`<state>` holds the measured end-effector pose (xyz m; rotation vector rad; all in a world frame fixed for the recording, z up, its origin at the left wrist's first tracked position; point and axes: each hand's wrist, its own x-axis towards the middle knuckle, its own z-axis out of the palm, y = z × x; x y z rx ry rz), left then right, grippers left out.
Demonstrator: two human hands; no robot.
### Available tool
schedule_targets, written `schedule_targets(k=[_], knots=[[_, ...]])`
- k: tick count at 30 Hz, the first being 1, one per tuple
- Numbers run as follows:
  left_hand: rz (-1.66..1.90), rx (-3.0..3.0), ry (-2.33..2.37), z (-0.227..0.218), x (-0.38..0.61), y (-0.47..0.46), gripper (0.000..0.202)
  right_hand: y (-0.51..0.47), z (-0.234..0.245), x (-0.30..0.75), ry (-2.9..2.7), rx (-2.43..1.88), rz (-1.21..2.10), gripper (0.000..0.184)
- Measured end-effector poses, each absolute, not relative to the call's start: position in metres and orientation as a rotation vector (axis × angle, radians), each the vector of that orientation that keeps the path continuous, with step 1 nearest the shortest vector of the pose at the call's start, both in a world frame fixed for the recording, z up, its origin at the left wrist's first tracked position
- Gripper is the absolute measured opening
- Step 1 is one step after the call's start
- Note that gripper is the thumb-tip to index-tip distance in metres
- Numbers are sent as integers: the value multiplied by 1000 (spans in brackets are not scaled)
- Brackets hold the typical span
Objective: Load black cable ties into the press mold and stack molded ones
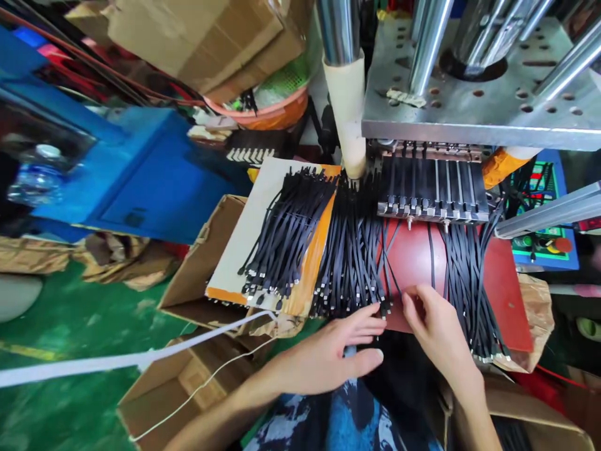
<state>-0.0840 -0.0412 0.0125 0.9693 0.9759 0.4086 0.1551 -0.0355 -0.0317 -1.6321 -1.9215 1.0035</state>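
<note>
My left hand is open, its fingers stretched out and the thumb apart. Its fingertips are at the loose ends of a middle bundle of flat black cables with small metal plugs. My right hand is curled, thumb and fingertips together at the end of a single black cable that slants down from the bundle. Above it, a slotted metal mould holds several cables side by side. Another cable bundle lies right of my right hand on the red board.
A third cable bundle rests on a white board at left. The press's steel plate overhangs the mould, with a sleeved column beside it. Open cardboard boxes stand below left. A button panel is at right.
</note>
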Motion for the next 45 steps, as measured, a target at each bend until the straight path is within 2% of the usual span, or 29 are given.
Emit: schedule_targets(k=[2,4,7,9,11,16,22,24,27,30,33,35,39,42,45], knots=[[633,614,882,-1,-63,-43,70,-47,-17,173,-1907,-1522,1342,27],[800,416,839,-9,-43,-36,57,-55,-10,184,-1926,-1622,1392,31],[807,450,828,-16,-25,-23,44,-54,-19,186,-1928,-2174,794,29],[722,563,855,-20,-23,-18,48,-47,-27,184,-1972,-2447,464,24],[641,684,900,-23,-23,-17,55,-43,-32,184,-2063,-2461,430,23],[620,864,1011,-32,-21,-17,63,-58,-33,181,-2036,-2120,570,26],[638,902,1041,-38,-20,-17,60,-70,-39,164,-1968,-2370,324,28],[629,909,1037,-37,-18,-17,59,-71,-35,166,-1949,-2188,503,28],[646,777,964,-31,-10,-14,55,-78,-21,170,-1836,-1753,999,32],[690,510,859,-18,-1,-13,51,-89,-5,175,-1819,-1532,1393,36],[653,552,777,-7,1,-23,50,-90,1,186,-1745,-1449,1666,24],[578,701,752,-4,-1,-35,52,-82,0,191,-1471,-1441,1676,33],[452,905,845,-9,-7,-51,51,-61,-6,183,-981,-1548,1263,35],[500,1121,929,-3,-10,-31,39,-56,-10,168,-1069,-1520,1186,34],[657,1281,911,16,-9,12,48,-60,-12,156,-1267,-1472,1179,33]])
